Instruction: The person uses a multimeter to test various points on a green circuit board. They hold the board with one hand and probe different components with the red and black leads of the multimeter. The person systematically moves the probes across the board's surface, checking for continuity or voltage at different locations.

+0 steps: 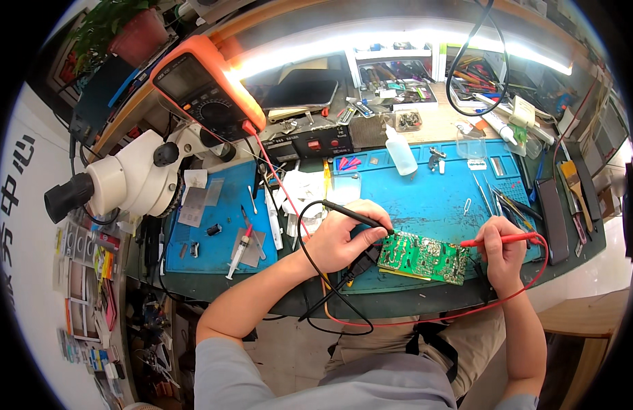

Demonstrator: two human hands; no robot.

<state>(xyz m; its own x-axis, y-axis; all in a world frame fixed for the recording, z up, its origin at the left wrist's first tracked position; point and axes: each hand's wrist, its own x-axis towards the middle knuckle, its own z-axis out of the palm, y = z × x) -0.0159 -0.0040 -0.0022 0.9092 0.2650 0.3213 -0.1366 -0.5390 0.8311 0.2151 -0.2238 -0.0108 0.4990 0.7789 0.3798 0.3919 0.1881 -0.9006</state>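
A green circuit board [426,257] lies near the front edge of the blue work mat [412,198], its soldered side facing up. My left hand [345,237] is closed around a black multimeter probe [351,214], whose tip end is at the board's upper left corner. In my right hand [502,247] is a red multimeter probe [497,240], pointing left at the board's right upper edge. Whether either tip touches metal is too small to tell. Both leads loop in front of me. The orange multimeter [210,89] stands at the back left; its display cannot be read.
At left a white microscope [128,174] overhangs a second blue mat with a syringe [239,253] on it. A white squeeze bottle [400,152] stands behind the board. Tweezers [482,194] and other tools lie at right. A black cable [482,106] hangs at the upper right.
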